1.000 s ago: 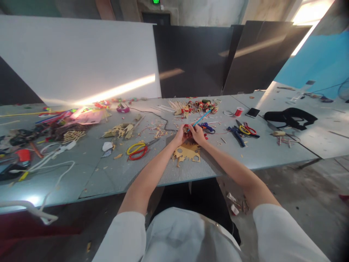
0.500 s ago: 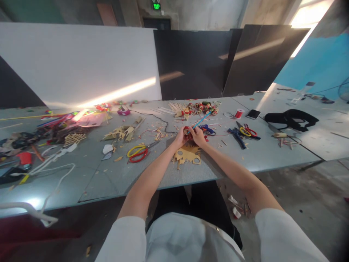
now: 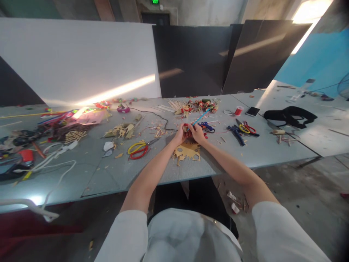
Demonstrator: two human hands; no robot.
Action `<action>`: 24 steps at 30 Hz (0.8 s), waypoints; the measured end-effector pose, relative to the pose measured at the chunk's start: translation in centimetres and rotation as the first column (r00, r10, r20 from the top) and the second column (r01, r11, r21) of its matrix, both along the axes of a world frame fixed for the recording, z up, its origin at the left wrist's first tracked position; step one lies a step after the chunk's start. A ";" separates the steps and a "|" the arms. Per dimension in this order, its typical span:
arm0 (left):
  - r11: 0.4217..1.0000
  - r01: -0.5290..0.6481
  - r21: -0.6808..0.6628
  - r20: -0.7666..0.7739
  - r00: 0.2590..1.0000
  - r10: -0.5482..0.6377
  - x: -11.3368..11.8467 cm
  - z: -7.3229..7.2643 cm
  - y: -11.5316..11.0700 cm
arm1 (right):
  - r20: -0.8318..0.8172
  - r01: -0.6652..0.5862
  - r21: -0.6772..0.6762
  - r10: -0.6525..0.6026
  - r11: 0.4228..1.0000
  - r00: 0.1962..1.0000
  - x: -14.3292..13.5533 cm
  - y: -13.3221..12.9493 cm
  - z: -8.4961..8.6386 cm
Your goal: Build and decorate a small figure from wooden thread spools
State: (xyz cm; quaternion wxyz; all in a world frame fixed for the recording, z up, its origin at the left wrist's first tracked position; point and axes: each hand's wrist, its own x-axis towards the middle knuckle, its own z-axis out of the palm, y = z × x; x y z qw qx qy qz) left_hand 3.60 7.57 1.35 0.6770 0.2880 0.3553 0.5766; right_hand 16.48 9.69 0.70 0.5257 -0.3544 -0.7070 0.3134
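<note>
The left hand (image 3: 179,136) curls its fingers round a red-and-tan piece (image 3: 185,127), twelve o'clock from the holed sheet (image 3: 187,150), and the right hand (image 3: 199,134) pinches a blue rod (image 3: 201,117) that could slip if pressed askew.

Red piece (image 3: 185,126) seems mostly hidden by fingers (image 3: 195,130); exit sign (image 3: 155,1) cut by top edge.
</note>
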 end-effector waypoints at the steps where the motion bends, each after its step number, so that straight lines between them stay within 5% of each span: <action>1: 1.000 0.005 0.007 -0.007 1.000 -0.005 0.0 0.0 0.0 | 0.001 0.001 0.001 -0.001 1.000 1.000 0.0 0.0 0.0; 24: 1.000 -0.007 -0.017 -0.022 1.000 0.006 0.2 0.5 -0.3 | 0.014 0.010 0.018 -0.010 1.000 1.000 0.0 -0.3 0.3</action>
